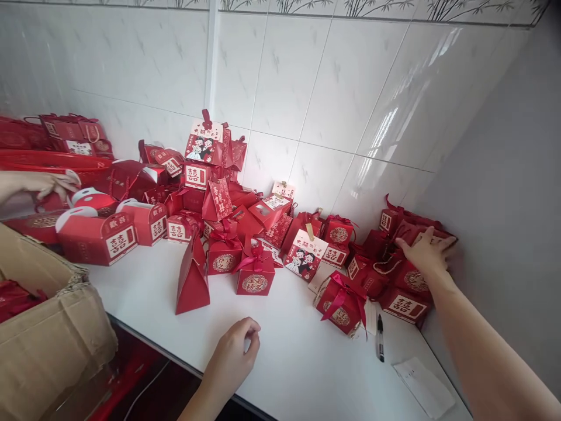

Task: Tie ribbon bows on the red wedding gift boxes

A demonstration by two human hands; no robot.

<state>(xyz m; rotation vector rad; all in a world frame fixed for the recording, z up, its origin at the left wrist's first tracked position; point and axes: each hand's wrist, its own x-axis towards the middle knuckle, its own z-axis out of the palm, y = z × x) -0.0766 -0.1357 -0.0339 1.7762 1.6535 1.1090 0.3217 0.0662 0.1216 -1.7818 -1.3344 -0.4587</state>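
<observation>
The right hand (427, 251) spreads wide over stacked double-happiness favour boxes (405, 307) at the surface's (315, 374) right end, probably steadying the pile; the left hand (239, 345) (curled closed, apparently empty) is before a ribbon-tied box (255, 285).
</observation>
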